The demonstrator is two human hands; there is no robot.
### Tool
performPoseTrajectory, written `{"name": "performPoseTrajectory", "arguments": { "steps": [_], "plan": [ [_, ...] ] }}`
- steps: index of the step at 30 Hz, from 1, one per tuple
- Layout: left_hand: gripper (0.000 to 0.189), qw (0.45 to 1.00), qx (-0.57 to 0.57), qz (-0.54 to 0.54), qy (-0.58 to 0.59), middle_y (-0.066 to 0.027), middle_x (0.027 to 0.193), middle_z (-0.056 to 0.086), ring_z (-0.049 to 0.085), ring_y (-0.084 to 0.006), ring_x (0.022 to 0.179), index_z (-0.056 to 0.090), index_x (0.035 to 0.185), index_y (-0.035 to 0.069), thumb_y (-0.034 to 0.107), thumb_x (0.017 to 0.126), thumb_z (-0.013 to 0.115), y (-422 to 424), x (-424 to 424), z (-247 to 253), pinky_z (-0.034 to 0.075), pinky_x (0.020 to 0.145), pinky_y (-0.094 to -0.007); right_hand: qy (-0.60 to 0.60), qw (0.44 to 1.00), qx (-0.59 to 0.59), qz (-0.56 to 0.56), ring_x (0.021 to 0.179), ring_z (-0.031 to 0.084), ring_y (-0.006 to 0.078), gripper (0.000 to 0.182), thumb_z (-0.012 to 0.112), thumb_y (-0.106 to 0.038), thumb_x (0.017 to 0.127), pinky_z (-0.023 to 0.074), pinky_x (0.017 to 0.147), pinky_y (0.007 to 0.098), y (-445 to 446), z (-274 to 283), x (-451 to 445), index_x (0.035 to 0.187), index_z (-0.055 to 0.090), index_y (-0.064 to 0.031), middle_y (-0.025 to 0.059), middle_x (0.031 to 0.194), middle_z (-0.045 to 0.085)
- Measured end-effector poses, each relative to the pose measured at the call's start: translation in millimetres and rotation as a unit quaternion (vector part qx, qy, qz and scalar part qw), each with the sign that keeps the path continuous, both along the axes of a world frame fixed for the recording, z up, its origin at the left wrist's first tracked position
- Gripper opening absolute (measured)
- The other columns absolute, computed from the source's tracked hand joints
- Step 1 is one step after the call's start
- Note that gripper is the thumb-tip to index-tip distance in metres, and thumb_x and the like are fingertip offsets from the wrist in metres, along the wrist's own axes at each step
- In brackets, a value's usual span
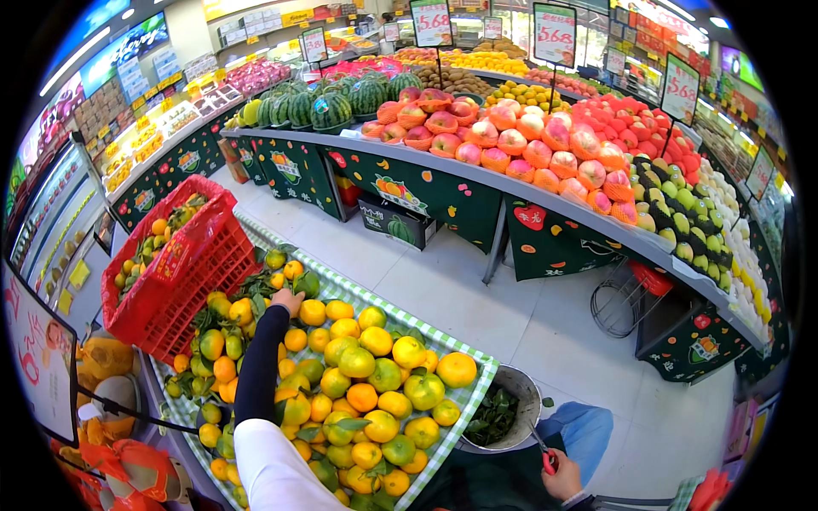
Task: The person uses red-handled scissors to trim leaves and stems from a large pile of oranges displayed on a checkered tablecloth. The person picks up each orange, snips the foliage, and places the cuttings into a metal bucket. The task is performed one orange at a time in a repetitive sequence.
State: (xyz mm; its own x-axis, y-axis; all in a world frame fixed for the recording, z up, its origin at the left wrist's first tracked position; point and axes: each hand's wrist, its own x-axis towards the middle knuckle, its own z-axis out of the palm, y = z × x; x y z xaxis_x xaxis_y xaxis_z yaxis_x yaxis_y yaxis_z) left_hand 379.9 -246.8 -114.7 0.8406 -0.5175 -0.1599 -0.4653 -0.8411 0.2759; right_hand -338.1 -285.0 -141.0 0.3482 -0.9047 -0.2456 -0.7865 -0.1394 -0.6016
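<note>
Across the display of green and yellow mandarins (pixel 377 345), my left hand (pixel 289 300) reaches to the far part, where it touches a greenish mandarin (pixel 308 284) beside leafy stems; whether its fingers grip the fruit is hard to tell. My right hand (pixel 562 476) holds small pruning snips with red handles (pixel 548 461), their tip by the rim of a metal pot (pixel 532 399). Cut green leaves (pixel 492 412) lie in that pot. The mandarins rest on a green-and-white checked cloth (pixel 476 377).
A red plastic crate (pixel 204 274) with more mandarins stands tilted at the display's far left. Beyond the tiled aisle is a long stand of netted apples (pixel 511 144), watermelons (pixel 331 110) and pears (pixel 684 223). A price sign (pixel 41 351) stands at the left edge.
</note>
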Motion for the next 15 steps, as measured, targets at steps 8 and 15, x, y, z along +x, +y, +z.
{"name": "performPoseTrajectory", "arguments": {
  "steps": [8, 15],
  "plan": [
    [0.045, 0.995, -0.097, -0.005, 0.037, -0.0208, 0.085, 0.066, 0.066, -0.0270, 0.078, 0.065, 0.090, -0.007, 0.030, 0.066, 0.073, 5, -7, 20, 0.053, 0.074, -0.0353, -0.003, 0.999, -0.033, 0.009, 0.075, 0.062, 0.0343, 0.043, 0.065, -0.014, 0.066, 0.0495, 0.069, 0.0422, 7, 2, 3, 0.108, 0.059, -0.0066, 0.0143, 0.080, 0.063],
    [0.044, 0.832, -0.485, -0.068, 0.261, -0.0089, 0.102, 0.063, 0.061, -0.0142, 0.089, 0.051, 0.126, 0.001, 0.008, 0.084, 0.063, 42, -102, 138, 0.050, 0.076, -0.0283, -0.057, 0.997, -0.029, 0.039, 0.077, 0.060, 0.0354, 0.044, 0.064, -0.010, 0.068, 0.0488, 0.069, 0.0419, -13, 1, 9, 0.112, 0.057, -0.0047, 0.0158, 0.083, 0.062]
  ]
}}
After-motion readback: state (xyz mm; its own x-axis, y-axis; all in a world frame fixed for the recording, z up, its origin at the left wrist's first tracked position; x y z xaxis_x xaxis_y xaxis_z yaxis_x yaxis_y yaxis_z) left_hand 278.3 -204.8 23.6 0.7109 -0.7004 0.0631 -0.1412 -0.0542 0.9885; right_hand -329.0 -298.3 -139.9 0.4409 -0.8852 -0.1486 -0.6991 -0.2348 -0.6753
